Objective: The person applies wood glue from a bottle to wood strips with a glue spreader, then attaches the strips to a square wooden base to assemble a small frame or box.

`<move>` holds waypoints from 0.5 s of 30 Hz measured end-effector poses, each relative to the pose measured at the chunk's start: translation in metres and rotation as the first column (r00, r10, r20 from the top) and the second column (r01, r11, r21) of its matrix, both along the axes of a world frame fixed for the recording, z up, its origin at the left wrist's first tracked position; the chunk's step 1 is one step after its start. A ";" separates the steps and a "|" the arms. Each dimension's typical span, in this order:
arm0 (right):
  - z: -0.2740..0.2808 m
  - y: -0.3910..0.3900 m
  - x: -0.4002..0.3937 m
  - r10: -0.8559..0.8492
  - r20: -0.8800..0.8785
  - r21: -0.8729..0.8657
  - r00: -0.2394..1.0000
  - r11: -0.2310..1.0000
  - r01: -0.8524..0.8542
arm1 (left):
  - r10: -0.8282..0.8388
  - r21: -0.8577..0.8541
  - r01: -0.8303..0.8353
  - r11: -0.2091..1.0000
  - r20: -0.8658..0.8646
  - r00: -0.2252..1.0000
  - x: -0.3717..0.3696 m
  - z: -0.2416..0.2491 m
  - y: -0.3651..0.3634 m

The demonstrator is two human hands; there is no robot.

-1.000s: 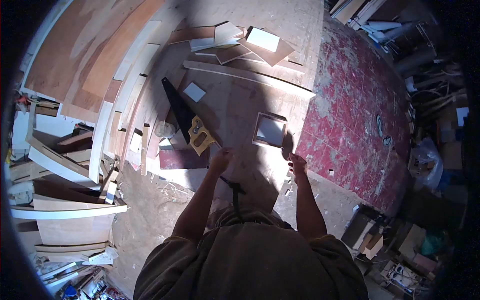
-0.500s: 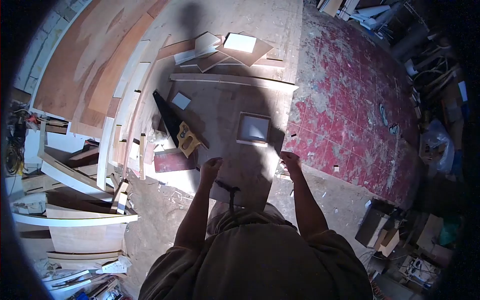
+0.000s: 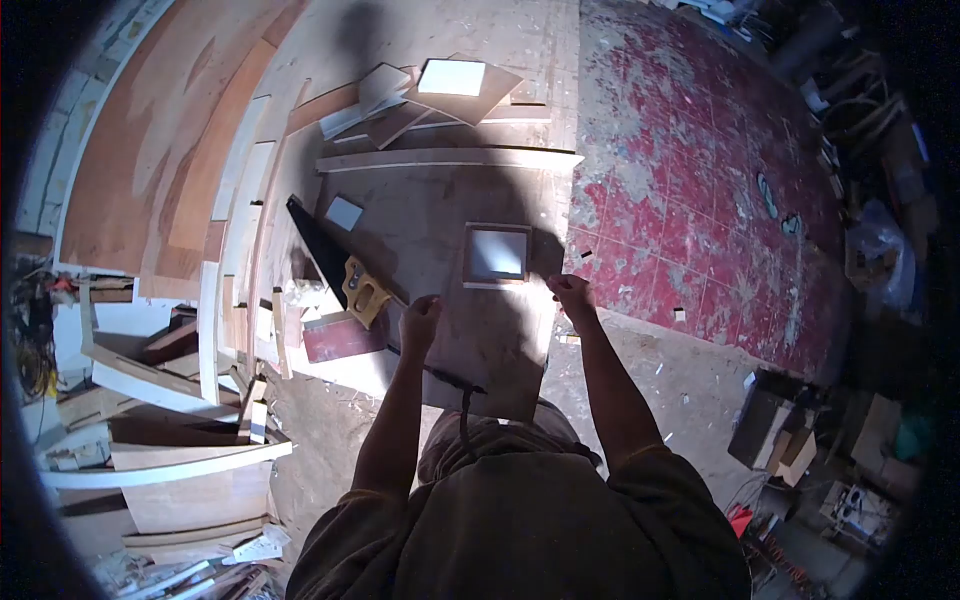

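Since the earlier frames, both hands have shifted slightly farther along the board, and the whole scene has slid left and down in the head view as the camera turned. Seen from the head camera, the person stands over a large plywood board [image 3: 490, 340] that lies flat on the floor. Left hand [image 3: 420, 318] rests at the left edge of this board, with its fingers curled together; whether they clamp the edge cannot be told. Right hand [image 3: 572, 295] sits at the right edge of the same board, fingers bent and close together, touching or gripping the edge; the exact hold cannot be told. A dark cord [image 3: 462, 392] hangs from the person's chest across the near end of the board. Between the two hands and just beyond them lies a small square frame [image 3: 497, 256] with a pale centre, flat on the board. Left of the left hand, a hand saw [image 3: 335, 262] lies on the floor with its yellow handle near and its dark blade pointing far left. A small pale square offcut [image 3: 344, 213] lies just beside the blade. A dark red block [image 3: 343, 338] lies near the saw handle. Farther away, a long wooden strip [image 3: 450, 158] crosses the floor, and beyond it a pile of offcuts [image 3: 430, 95] lies. Red tiled floor [image 3: 690, 170] fills the right side. Curved wooden strips [image 3: 160, 400] are stacked at the left.
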State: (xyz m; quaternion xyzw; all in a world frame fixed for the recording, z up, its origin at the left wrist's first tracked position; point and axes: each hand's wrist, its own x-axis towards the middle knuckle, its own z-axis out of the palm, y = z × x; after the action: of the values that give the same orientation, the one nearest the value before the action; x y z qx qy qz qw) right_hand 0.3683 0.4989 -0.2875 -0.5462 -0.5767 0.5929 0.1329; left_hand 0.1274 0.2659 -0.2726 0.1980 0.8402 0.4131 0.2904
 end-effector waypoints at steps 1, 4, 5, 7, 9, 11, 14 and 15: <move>0.000 0.000 -0.003 -0.014 0.009 0.002 1.000 1.000 0.014 | 0.007 -0.035 -0.006 0.999 0.026 1.000 -0.005 0.003 0.010; 0.001 -0.001 -0.011 -0.006 0.092 0.057 0.996 0.998 0.000 | -0.023 -0.086 0.017 0.996 -0.064 0.998 -0.016 0.002 0.036; 0.002 0.000 -0.015 -0.011 0.100 0.058 0.995 0.998 0.005 | -0.028 -0.084 0.023 0.996 -0.056 0.998 -0.020 0.000 0.045; -0.009 -0.002 -0.021 0.020 0.134 0.193 0.991 0.980 -0.046 | -0.065 -0.092 0.053 0.994 -0.132 0.989 -0.028 -0.019 0.058; -0.014 -0.002 -0.028 -0.017 0.152 0.153 0.988 0.988 -0.006 | -0.073 -0.070 0.068 0.995 -0.074 0.995 -0.036 -0.038 0.073; -0.016 -0.002 -0.038 -0.038 0.262 0.278 0.964 0.960 -0.038 | -0.075 -0.053 0.074 0.996 -0.020 0.997 -0.042 -0.052 0.079; -0.004 -0.001 -0.053 -0.060 0.280 0.272 0.958 0.962 -0.019 | -0.131 0.022 0.137 0.990 -0.173 0.976 -0.040 -0.023 0.097; -0.005 0.000 -0.056 -0.076 0.297 0.282 0.952 0.959 -0.011 | -0.146 -0.012 0.147 0.989 -0.213 0.966 -0.040 -0.027 0.100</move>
State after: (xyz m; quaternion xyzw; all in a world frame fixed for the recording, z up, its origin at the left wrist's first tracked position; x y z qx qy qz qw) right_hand 0.3121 0.4993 -0.2920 -0.6162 -0.6593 0.4113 0.1281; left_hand 0.0869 0.3663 -0.2997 0.3030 0.8489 0.3684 0.2279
